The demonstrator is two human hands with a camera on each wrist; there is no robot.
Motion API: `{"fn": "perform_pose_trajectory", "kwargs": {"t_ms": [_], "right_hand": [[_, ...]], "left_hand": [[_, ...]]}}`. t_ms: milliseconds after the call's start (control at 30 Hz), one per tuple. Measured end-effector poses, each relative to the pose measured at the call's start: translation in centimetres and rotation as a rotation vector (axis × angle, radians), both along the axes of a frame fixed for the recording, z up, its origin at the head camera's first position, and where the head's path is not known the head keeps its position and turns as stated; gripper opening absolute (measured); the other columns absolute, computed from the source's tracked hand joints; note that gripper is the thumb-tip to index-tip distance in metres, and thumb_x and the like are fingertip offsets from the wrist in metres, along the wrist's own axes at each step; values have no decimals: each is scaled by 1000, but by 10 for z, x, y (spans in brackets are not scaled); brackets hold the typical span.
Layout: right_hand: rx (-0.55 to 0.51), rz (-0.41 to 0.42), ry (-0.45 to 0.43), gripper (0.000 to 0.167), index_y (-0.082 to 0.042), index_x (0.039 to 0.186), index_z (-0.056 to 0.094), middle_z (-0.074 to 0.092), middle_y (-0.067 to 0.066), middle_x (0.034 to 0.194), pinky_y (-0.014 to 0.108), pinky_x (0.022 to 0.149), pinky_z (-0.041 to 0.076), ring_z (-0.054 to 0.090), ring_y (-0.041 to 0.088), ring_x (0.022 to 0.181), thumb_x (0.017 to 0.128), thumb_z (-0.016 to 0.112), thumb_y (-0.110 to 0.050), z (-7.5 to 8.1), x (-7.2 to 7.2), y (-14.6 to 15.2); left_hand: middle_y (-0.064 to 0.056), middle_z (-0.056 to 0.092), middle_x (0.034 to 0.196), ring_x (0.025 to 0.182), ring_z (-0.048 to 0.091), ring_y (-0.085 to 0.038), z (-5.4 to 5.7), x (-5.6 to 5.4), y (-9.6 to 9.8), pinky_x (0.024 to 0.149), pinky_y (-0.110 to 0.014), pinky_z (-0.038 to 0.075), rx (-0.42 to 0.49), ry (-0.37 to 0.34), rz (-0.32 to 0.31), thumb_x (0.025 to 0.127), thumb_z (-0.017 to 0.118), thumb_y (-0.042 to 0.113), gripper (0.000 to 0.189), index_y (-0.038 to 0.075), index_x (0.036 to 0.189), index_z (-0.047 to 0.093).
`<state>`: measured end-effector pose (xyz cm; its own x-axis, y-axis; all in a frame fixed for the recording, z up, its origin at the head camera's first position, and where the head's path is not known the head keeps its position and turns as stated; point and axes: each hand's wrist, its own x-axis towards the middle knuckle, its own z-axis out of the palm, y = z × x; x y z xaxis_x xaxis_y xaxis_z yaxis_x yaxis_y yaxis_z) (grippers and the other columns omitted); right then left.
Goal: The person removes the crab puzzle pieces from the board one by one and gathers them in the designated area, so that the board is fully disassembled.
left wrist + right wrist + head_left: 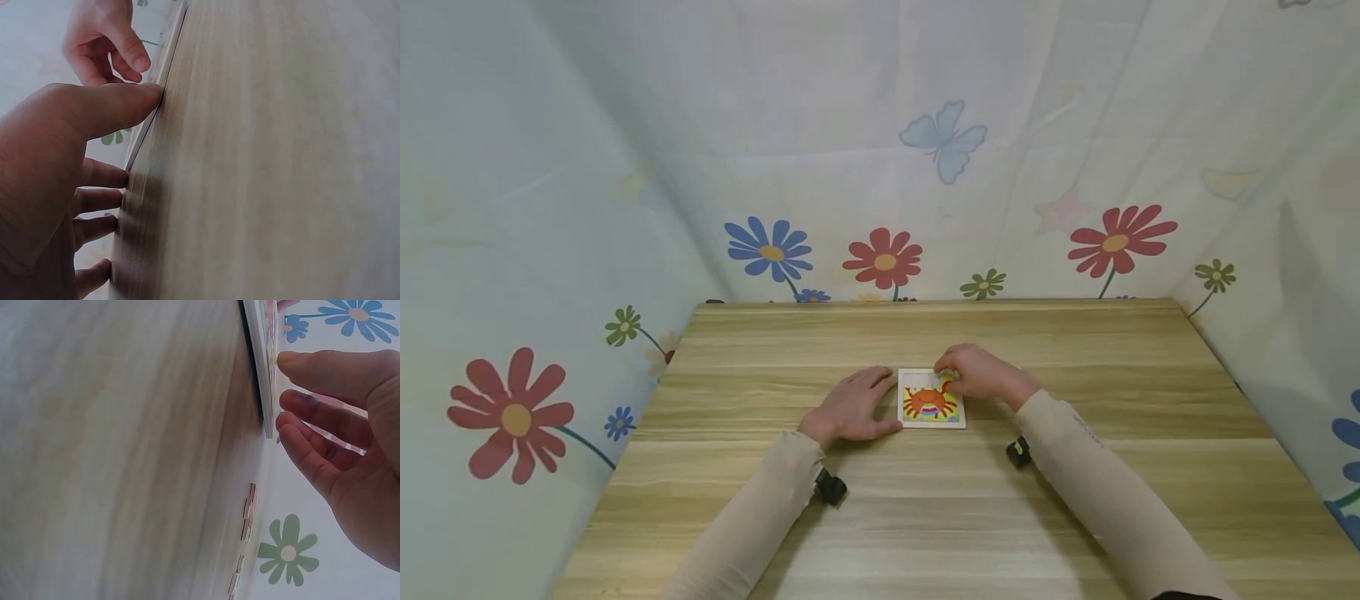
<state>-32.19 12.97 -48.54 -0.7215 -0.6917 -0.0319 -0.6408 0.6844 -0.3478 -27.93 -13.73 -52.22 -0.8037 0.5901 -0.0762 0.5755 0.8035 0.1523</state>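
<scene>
A small square crab picture in a raised white frame (932, 427) lies flat on the table; a pale strip shows along its upper part. At its left edge, my left hand (853, 407) touches the rim with extended thumb and index finger, the thumb near the lower corner. The other left fingers rest on the wood in the left wrist view. Over the upper right corner is my right hand (981, 372), its fingertips (284, 359) on or just above the picture's face. Thumb and fingers stand apart in the right wrist view; no held thing is visible between them.
The wooden table (1075, 350) has a far edge against a white curtain (850, 100) printed with flowers and a butterfly. Several thin brownish pieces (247, 519) appear low along the table surface in the right wrist view. Black wrist cameras (831, 487) sit under both forearms.
</scene>
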Motion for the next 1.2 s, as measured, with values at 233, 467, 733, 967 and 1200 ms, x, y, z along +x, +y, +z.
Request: {"fn": "perform_pose_trajectory", "kwargs": {"t_ms": [233,467,733,967,1200], "right_hand": [[31,27,28,30,-2,113,71,67,12,112,44,95,50,62,27,104,84,73,-10,-1,2,-2],[69,47,37,28,-4,113,71,65,9,109,42,95,49,60,24,101,86,72,-11,-3,-1,-3],[111,67,12,29,-6,116,70,62,10,113,42,97,48,58,26,104,88,70,-12,-3,-4,-3],[121,51,-18,30,-6,118,69,61,9,115,42,99,47,56,25,105,89,70,-13,1,-4,-4],[166,16,-59,23,-9,111,68,58,6,114,40,100,46,53,22,104,89,70,-13,4,-3,-9]], "left_hand": [[-6,33,155,144,29,-24,0,-1,0,118,-45,26,-8,-9,4,87,51,69,85,14,150,38],[-7,35,154,144,31,-25,-3,-2,0,117,-45,28,3,6,0,87,52,68,84,12,149,40],[-7,34,155,144,30,-24,-1,-2,0,118,-44,26,-7,-4,5,87,52,69,85,13,150,39],[-6,34,154,144,30,-23,-1,-3,-1,118,-43,26,-12,9,-1,87,52,69,85,13,149,39],[-7,35,154,144,31,-24,-3,-3,-1,118,-43,26,-1,7,-5,87,53,68,85,12,149,40]]}}
